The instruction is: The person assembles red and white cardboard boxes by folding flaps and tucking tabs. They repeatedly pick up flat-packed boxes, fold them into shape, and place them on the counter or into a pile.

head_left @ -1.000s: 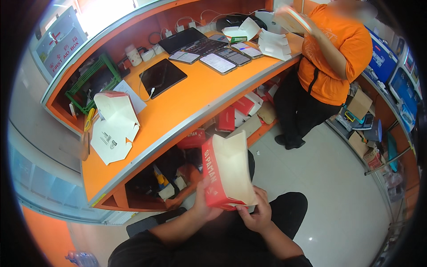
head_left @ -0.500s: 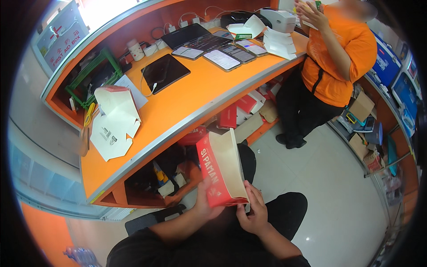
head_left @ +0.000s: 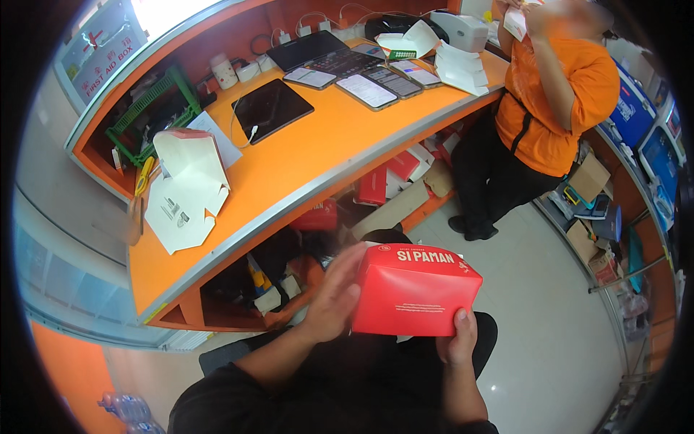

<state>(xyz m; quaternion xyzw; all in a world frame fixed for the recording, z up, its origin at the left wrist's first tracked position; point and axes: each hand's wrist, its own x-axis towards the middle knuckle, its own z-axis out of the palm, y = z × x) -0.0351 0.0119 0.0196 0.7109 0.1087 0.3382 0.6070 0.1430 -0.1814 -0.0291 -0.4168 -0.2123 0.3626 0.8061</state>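
I have the red box point(head_left: 417, 298) above the lap, between both hands. My right hand point(head_left: 457, 338) grips its lower right corner, thumb on the front face, fingers mostly hidden. My left hand point(head_left: 330, 295) is spread, thumb apart, alongside the box's left end; I can't tell how firmly it touches. On the desk point(head_left: 311, 152), a green basket point(head_left: 144, 105) contains dark items I can't make out; an unfolded carton point(head_left: 189, 163) lies nearby.
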